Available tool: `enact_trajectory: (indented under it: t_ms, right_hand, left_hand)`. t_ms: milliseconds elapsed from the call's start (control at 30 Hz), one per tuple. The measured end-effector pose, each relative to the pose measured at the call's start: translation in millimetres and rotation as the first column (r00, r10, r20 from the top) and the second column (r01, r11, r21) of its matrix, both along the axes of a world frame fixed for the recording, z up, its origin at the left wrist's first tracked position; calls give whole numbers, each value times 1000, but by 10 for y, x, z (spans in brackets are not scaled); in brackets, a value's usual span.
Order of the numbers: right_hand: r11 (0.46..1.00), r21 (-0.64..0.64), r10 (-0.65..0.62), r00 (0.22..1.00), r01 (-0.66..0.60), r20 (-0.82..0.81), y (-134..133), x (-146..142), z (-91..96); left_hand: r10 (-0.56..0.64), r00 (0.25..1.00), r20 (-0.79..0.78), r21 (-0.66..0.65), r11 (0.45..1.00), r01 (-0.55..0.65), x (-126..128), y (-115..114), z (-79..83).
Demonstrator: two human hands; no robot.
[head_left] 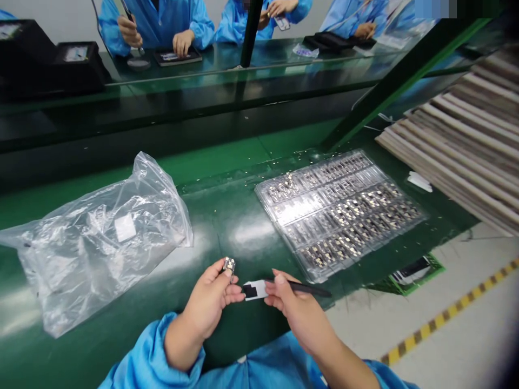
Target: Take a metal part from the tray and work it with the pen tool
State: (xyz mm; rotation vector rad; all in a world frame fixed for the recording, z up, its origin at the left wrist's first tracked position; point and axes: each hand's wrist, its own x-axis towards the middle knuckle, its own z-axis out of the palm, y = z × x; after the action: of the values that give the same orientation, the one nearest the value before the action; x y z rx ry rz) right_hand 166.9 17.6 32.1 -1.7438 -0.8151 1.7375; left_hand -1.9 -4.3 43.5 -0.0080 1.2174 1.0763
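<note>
My left hand [208,297] pinches a small silvery electronic part [229,265] between thumb and forefinger. Its lower fingertips come close to a small white slip with a black patch [255,290]; whether they touch it I cannot tell. The slip's other end is held in my right hand [292,300], closed around it. A slim black tool [312,288], its exact kind unclear, lies across the same hand and points right. Beyond my right hand, a clear plastic tray [290,229] holds rows of similar small metal parts.
On the left lies a clear plastic bag [101,237] with a white label. A stack of sheets or boards [458,135] rises at right, near a green post [405,75]. Below the bench edge is a green crate [409,281]. Co-workers in blue sleeves [198,27] work across the bench.
</note>
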Motion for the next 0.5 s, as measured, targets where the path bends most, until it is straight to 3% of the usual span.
enact_trajectory:
  t_ms: [100, 200, 367, 500]
  right_hand:
    - [990, 21, 137, 984, -140, 116, -71, 15, 54]
    - [953, 142, 229, 944, -267, 236, -97, -8, 90]
    - [927, 279, 133, 916, -250, 377, -132, -96, -19]
    - [868, 407, 102, 904, -284, 416, -159, -133, -115]
  left_hand:
    - [23, 1000, 15, 14, 1000, -24, 8, -13, -31]
    - [25, 999, 24, 18, 1000, -25, 0, -17, -42]
    - [14, 1000, 23, -11, 1000, -13, -10, 2, -15]
    - [21, 1000, 18, -40, 999, -20, -8, 16, -6]
